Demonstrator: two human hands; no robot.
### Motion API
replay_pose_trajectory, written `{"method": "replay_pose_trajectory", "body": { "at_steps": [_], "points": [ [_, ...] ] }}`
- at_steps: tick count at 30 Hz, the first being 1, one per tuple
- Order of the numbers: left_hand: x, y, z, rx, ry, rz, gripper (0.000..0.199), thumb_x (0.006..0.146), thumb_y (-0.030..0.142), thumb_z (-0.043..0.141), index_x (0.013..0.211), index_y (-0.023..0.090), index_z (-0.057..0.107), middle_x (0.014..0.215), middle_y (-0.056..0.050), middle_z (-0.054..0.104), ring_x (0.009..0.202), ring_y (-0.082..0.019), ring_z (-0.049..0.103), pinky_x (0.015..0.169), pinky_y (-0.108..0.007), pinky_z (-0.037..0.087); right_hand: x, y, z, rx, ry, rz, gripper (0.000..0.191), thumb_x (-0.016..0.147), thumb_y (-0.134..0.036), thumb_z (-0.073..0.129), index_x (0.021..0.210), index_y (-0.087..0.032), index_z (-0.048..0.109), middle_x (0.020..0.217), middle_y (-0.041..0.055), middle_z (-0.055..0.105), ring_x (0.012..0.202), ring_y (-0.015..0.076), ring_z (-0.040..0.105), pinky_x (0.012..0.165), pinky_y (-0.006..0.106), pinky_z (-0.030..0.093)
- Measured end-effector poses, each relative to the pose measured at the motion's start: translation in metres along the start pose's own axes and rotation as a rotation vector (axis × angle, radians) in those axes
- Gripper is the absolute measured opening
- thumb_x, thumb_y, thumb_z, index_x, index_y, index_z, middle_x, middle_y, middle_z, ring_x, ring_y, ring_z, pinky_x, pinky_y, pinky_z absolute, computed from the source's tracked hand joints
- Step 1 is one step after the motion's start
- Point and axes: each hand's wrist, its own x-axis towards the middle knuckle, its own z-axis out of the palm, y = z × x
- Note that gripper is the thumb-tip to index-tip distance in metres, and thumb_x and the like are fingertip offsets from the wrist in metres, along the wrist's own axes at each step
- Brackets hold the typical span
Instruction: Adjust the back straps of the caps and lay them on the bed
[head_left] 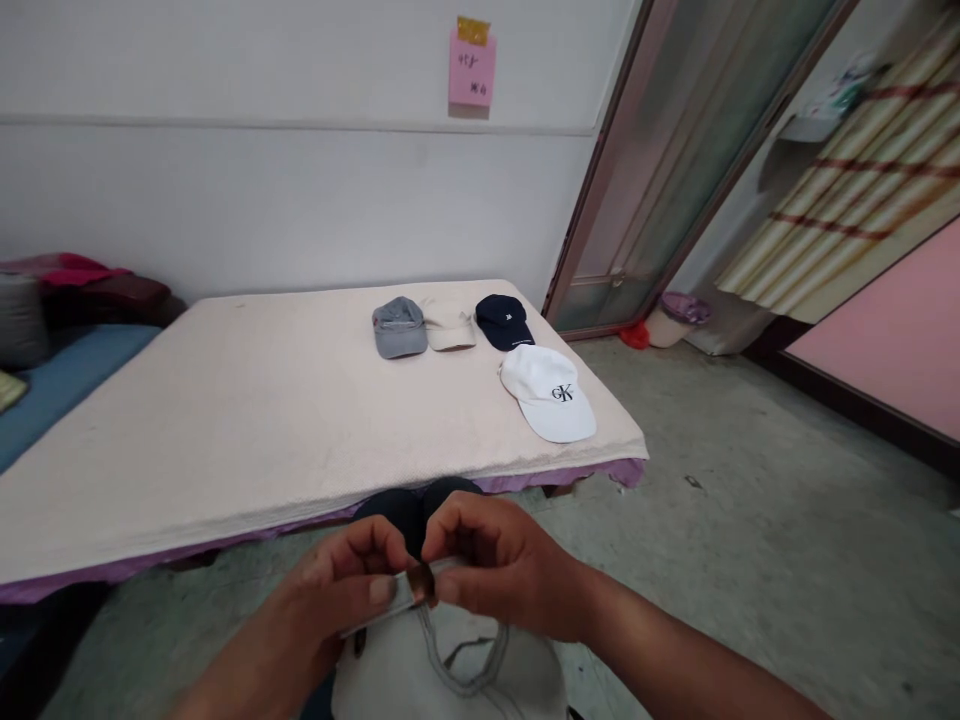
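Close to my body I hold a light grey baseball cap [375,670] with its back strap towards the top. My left hand [322,590] pinches the strap [397,597] just left of a small brown metal buckle [420,582]. On the other side of the buckle, my right hand [502,565] grips the strap with thumb and fingers. Below the strap shows the cap's rounded back opening, edged with grey trim. The brim is out of sight. My dark-clothed knees [420,510] are just beyond the hands.
On the pale bed cover [262,400] lie a grey cap [400,328], a beige visor-like cap [450,330], a navy cap [504,320] and a white cap [547,390] with black letters. A pink note [472,70] hangs on the wall. A bin [675,318] stands by the sliding door [675,150].
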Motion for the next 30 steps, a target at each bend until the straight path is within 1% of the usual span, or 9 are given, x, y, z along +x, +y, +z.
{"method": "replay_pose_trajectory", "body": {
  "at_steps": [3,6,10,13,18,22,26,28,30],
  "points": [
    [-0.002,-0.001,0.001,0.004,0.065,0.001,0.013,0.075,0.025,0.07,0.079,0.022,0.058,0.07,0.003,0.055,0.058,-0.01,0.047,0.052,-0.02,0.035,-0.003,-0.008,0.002,-0.234,0.015,0.014,0.027,0.072,-0.022,0.074,0.095,-0.018,0.061,0.075,-0.0031,0.054,0.063,0.0078,0.045,0.055,0.02,0.035],
    [-0.005,0.001,0.004,0.046,0.099,-0.021,0.016,0.074,0.029,0.073,0.078,0.021,0.059,0.068,0.004,0.054,0.056,-0.009,0.045,0.05,-0.019,0.033,-0.004,-0.009,0.005,-0.314,0.025,0.007,0.024,0.073,-0.022,0.073,0.095,-0.019,0.062,0.073,-0.004,0.052,0.061,0.0072,0.043,0.054,0.019,0.033],
    [-0.007,0.005,0.009,0.003,0.104,-0.024,0.016,0.07,0.031,0.076,0.075,0.021,0.064,0.068,0.003,0.054,0.057,-0.009,0.047,0.05,-0.019,0.035,-0.004,-0.004,0.006,-0.241,0.03,-0.029,0.024,0.074,-0.031,0.074,0.093,-0.019,0.063,0.069,-0.0048,0.049,0.059,0.0071,0.04,0.053,0.02,0.032],
    [-0.006,0.004,0.009,-0.026,0.122,-0.049,0.015,0.072,0.031,0.075,0.077,0.02,0.067,0.069,0.001,0.058,0.057,-0.01,0.051,0.05,-0.019,0.038,-0.004,-0.002,0.007,-0.164,0.047,-0.038,0.024,0.072,-0.031,0.076,0.088,-0.019,0.062,0.067,-0.0051,0.048,0.059,0.0074,0.04,0.053,0.02,0.033],
    [0.001,-0.005,0.008,-0.084,0.025,-0.059,0.01,0.076,0.019,0.073,0.075,0.02,0.064,0.063,0.002,0.061,0.049,-0.007,0.05,0.048,-0.019,0.036,-0.003,-0.003,0.007,-0.085,0.023,-0.035,0.024,0.07,-0.027,0.077,0.083,-0.018,0.06,0.064,-0.0056,0.05,0.055,0.0066,0.04,0.051,0.02,0.033],
    [0.004,-0.005,0.011,-0.123,-0.012,-0.037,0.016,0.072,0.013,0.076,0.073,0.018,0.061,0.064,0.003,0.062,0.049,-0.006,0.051,0.048,-0.018,0.035,-0.003,-0.004,0.005,-0.119,-0.007,0.003,0.029,0.068,-0.033,0.079,0.085,-0.018,0.06,0.07,-0.0036,0.054,0.057,0.0067,0.042,0.05,0.02,0.032],
    [0.003,0.001,0.014,-0.14,-0.002,-0.008,0.02,0.067,0.01,0.079,0.074,0.019,0.062,0.065,0.003,0.062,0.052,-0.006,0.052,0.052,-0.018,0.037,-0.003,-0.002,0.004,-0.056,-0.019,0.014,0.028,0.068,-0.029,0.079,0.087,-0.017,0.062,0.075,-0.0023,0.055,0.062,0.0076,0.045,0.053,0.019,0.035],
    [0.001,0.004,0.016,-0.13,0.003,0.011,0.02,0.065,0.013,0.08,0.075,0.019,0.063,0.065,0.003,0.063,0.052,-0.006,0.052,0.051,-0.017,0.037,-0.003,0.0,0.004,0.015,-0.026,0.002,0.027,0.07,-0.028,0.077,0.088,-0.016,0.061,0.076,-0.0018,0.055,0.062,0.0072,0.045,0.054,0.02,0.035],
    [0.0,0.006,0.018,-0.109,-0.003,0.029,0.022,0.063,0.022,0.081,0.078,0.019,0.065,0.068,0.001,0.066,0.057,-0.009,0.055,0.054,-0.018,0.04,-0.003,0.004,0.004,0.086,-0.033,-0.011,0.026,0.072,-0.027,0.076,0.089,-0.016,0.06,0.075,-0.002,0.056,0.06,0.0064,0.044,0.054,0.02,0.036]
  ]
}}
